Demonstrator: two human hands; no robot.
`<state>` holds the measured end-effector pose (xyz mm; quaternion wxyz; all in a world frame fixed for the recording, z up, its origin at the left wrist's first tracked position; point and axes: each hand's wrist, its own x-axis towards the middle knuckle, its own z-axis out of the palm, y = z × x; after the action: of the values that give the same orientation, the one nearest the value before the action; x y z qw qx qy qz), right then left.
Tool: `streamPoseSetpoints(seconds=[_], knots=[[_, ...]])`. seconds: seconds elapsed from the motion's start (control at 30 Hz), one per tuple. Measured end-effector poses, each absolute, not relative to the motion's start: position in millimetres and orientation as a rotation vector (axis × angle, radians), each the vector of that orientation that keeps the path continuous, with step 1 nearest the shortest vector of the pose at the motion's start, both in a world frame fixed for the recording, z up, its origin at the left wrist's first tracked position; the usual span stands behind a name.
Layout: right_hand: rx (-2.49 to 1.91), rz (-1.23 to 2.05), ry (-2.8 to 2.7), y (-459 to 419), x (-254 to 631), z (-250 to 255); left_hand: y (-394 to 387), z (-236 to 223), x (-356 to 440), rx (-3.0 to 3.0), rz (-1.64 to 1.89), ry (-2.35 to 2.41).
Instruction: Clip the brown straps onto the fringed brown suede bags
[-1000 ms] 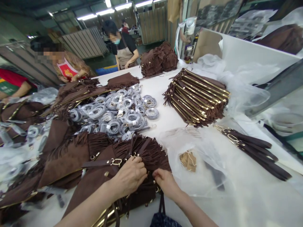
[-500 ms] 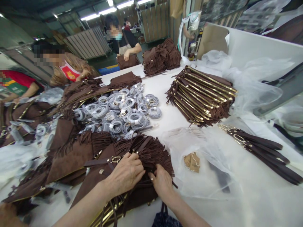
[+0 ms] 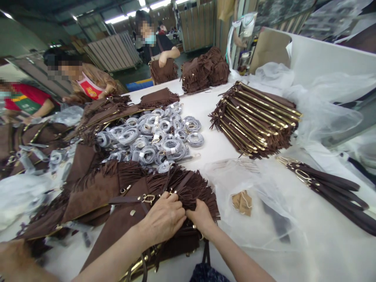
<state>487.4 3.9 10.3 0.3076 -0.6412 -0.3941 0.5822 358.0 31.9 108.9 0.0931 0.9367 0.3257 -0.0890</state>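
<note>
A dark brown fringed bag [image 3: 199, 186] lies at the front of the table on other brown bags, its fringe spread toward the far right. My left hand [image 3: 166, 217] is closed over its near edge, fingers bent and their tips hidden. Close beside it, my right hand [image 3: 202, 219] pinches the edge under the fringe, thumb toward the left hand. A strap with a gold clasp [image 3: 149, 198] lies just left of my left hand. Below the hands, thin brown cords and gold-edged bags [image 3: 141, 266] show.
Grey-wrapped coiled straps [image 3: 164, 135] fill the middle. Right of them lie stacked gold-edged bags [image 3: 258, 117], brown tags [image 3: 242, 202] on clear plastic, and dark wrist straps [image 3: 329, 188]. Co-workers [image 3: 160, 51] stand across the table. Another person's blurred hand [image 3: 17, 254] is at lower left.
My right hand's fingers have come together at the bag's edge, closer to my left hand, and the fringe now hangs over that edge. The view has shifted slightly.
</note>
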Motion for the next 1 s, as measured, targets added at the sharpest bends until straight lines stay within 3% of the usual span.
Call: streamPoseSetpoints(seconds=[0.23,0.5,0.77,0.83,0.97,1.0], knots=[[-1.579,1.811,-0.712,-28,506,10,7,78,367,2.805,-0.381,0.979],[-1.492,1.8,-0.561,-19,532,5,6,72,382,2.615,-0.407,1.084],[-1.264,1.992,-1.0,-67,578,74,-7,55,386,2.466,-0.275,1.267],[-1.365,1.759,-0.928,-65,615,84,-8,49,386,2.478,-0.262,1.249],[-2.073,0.709,-0.955,-37,711,62,-6,37,381,2.569,-0.183,1.152],[-2.167,0.633,-0.963,-28,734,51,-6,32,378,2.61,-0.152,1.142]])
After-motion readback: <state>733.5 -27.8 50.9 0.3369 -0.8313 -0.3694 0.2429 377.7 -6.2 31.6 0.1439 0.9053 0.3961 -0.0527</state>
